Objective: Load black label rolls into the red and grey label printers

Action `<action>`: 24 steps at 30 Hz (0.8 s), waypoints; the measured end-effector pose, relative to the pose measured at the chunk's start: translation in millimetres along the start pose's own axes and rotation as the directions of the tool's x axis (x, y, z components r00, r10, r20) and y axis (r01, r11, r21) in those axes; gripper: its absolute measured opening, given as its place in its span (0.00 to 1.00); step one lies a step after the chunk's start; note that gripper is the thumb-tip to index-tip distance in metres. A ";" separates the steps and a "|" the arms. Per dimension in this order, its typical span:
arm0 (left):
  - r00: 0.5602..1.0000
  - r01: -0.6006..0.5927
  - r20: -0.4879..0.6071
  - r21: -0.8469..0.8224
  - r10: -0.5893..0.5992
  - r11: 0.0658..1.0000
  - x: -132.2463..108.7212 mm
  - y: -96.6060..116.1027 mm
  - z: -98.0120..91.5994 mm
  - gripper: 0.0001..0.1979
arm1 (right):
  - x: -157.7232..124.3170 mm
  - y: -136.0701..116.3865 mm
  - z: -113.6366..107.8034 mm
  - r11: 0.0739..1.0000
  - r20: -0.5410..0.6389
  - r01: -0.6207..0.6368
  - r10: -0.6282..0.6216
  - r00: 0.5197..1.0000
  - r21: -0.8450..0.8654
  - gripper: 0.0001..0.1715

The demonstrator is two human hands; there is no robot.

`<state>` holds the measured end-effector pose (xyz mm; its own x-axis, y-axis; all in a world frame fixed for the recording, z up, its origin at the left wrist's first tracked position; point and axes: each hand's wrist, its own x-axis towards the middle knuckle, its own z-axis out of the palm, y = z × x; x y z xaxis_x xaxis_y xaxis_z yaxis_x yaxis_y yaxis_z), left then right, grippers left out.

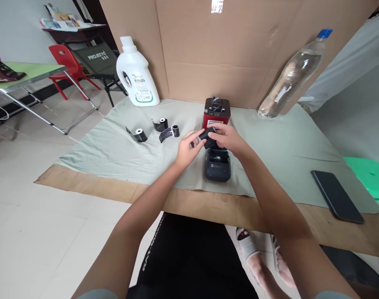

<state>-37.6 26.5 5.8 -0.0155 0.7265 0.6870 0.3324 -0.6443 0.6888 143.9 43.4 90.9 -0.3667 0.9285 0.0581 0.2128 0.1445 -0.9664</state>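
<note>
Both my hands meet above a small dark grey printer (pixel 217 167) that lies on the pale green cloth (pixel 121 149). My left hand (pixel 188 148) and my right hand (pixel 227 138) together pinch a black roll (pixel 206 134) just over the printer's open top. A red and black printer (pixel 216 112) stands right behind them. Three more black rolls with loose tails lie to the left: one (pixel 139 134), a second (pixel 161 123) and a third (pixel 171 132).
A white detergent bottle (pixel 136 74) stands at the back left and a clear plastic bottle (pixel 292 77) leans on the cardboard wall (pixel 239 45). A dark phone (pixel 336 195) lies at the right. A red chair (pixel 67 62) and folding table stand off to the left.
</note>
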 end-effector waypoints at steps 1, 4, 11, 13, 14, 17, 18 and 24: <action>1.000 -0.025 0.000 0.035 0.025 0.999 -0.4 0.5 0.3 0.24 | 0.5 1.3 0.8 1.000 -0.017 -0.007 0.007 1.000 0.005 0.27; 0.998 -0.068 0.004 0.100 0.068 0.993 -0.8 2.6 0.0 0.23 | 1.0 4.6 2.2 1.000 -0.058 -0.023 0.023 0.998 0.012 0.34; 0.998 -0.004 0.062 0.093 -0.002 0.996 3.7 4.4 -7.0 0.20 | 0.2 7.7 4.9 0.999 -0.040 -0.019 0.017 0.999 -0.040 0.33; 0.998 0.000 0.067 0.112 -0.008 0.994 4.9 2.7 -8.0 0.18 | 1.1 9.8 5.6 0.999 -0.036 -0.033 0.031 0.999 -0.039 0.29; 0.997 0.005 0.075 0.120 -0.014 0.993 5.2 1.7 -8.1 0.18 | 1.7 11.0 5.9 0.999 -0.034 -0.036 0.034 0.999 -0.038 0.28; 0.993 0.010 0.116 0.157 -0.028 0.988 4.9 -0.7 -7.3 0.17 | 2.9 13.4 6.6 0.999 -0.045 -0.020 0.018 0.999 -0.040 0.27; 0.992 0.006 0.126 0.173 -0.028 0.985 4.4 -0.8 -7.0 0.16 | 3.0 13.6 7.1 0.999 -0.050 -0.016 0.014 0.999 -0.039 0.27; 0.997 -0.045 0.072 0.303 0.024 0.952 0.6 5.4 -6.5 0.12 | 2.2 12.5 12.8 0.998 -0.011 -0.018 0.017 1.000 -0.054 0.16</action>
<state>-41.9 21.9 11.5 0.0603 0.7258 0.6853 0.6031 -0.5735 0.5544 134.2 42.9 75.7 -0.3526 0.9347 0.0444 0.2683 0.1464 -0.9521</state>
